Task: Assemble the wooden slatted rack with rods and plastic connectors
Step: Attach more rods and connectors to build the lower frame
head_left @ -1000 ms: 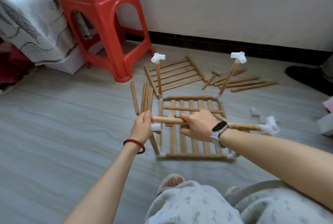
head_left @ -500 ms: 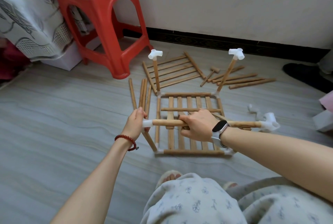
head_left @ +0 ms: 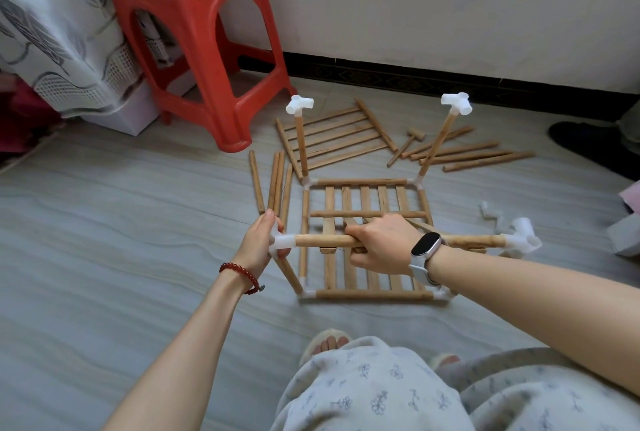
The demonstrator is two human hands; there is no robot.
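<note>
Gripping the round light-wood rod (head_left: 325, 241) mid-frame, the right hand (head_left: 382, 245) has its fingers wrapped fully around it, while the left hand (head_left: 265, 245) pinches the white plastic corner connector (head_left: 282, 243) at its left end. Below lies the slatted wooden rack base (head_left: 367, 240). Likely light, stiff, push-fit parts: hold close to the joint so the rod drives in straight.

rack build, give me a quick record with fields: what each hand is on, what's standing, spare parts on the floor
left hand: grips near-left connector
right hand: grips horizontal rod
rod's right end: in near-right connector
base: slatted panel framed by rods, on the floor
far uprights: two, each capped by a white connector
spare parts: second slatted panel, loose rods, small wooden mallet
</note>
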